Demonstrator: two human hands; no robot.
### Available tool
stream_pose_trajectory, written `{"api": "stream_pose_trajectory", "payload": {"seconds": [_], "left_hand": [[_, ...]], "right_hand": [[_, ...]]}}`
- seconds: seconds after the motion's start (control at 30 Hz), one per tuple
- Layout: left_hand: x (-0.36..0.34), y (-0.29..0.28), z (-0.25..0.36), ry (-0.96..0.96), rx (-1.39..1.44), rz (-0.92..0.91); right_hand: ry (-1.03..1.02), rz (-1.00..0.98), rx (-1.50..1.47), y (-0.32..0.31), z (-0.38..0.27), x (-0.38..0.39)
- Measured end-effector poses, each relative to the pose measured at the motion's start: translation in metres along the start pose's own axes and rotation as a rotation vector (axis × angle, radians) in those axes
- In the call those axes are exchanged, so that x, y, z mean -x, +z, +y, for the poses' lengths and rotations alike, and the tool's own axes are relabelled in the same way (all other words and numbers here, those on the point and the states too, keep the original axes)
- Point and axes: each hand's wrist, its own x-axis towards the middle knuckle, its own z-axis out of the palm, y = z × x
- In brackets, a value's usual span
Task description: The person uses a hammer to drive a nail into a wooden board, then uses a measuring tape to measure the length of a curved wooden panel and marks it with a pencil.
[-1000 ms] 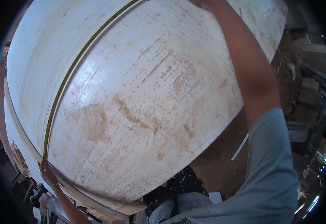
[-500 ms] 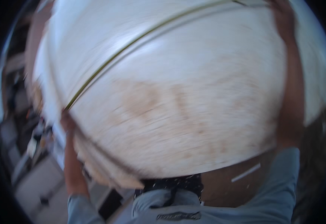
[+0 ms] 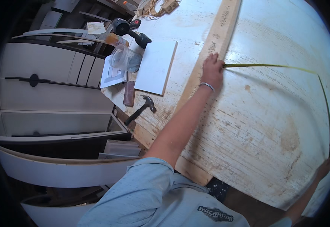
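A yellow tape-measure blade [image 3: 271, 65] stretches over the worn white worktable [image 3: 248, 125]. It leaves my left hand [image 3: 212, 71], folds sharply at the right and drops to my right hand [image 3: 325, 166]. The fingers of my left hand rest on a long pale wooden plank [image 3: 210, 49] and grip the blade where it meets the plank's right edge. At the far right rim, my right hand is closed on the other end of the blade. Its fingers are small here, and the tape's case is not clearly visible.
Left of the plank lie a white panel [image 3: 155, 68], a claw hammer [image 3: 142, 109], a brown block [image 3: 129, 94], a clear plastic tub [image 3: 120, 56] and a black cordless drill [image 3: 131, 32]. A coiled cord [image 3: 151, 8] sits farther back. White cabinets [image 3: 40, 72] stand beyond the left edge.
My view has swung left and sharpened, bringing the plank, tools and cabinets into sight. The blade, earlier one smooth arc between my hands, now has a sharp fold near the right.
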Motion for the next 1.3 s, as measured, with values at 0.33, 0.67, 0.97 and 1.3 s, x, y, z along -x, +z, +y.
{"api": "stream_pose_trajectory", "payload": {"seconds": [0.33, 0.67, 0.97, 1.3], "left_hand": [[-0.009, 0.078, -0.005, 0.264, 0.004, -0.22], [-0.049, -0.021, -0.102, 0.149, -0.381, -0.183], [-0.059, -0.041, -0.085, 0.118, -0.645, -0.289], [-0.057, -0.051, -0.095, 0.099, -0.588, -0.281]], "right_hand": [[0.162, 0.105, 0.33, -0.065, 0.073, 0.154], [-0.017, 0.212, -0.281, -0.019, -0.038, -0.02], [-0.132, 0.231, -0.295, -0.011, -0.063, -0.06], [-0.093, 0.296, -0.219, -0.009, -0.055, -0.059]]}}
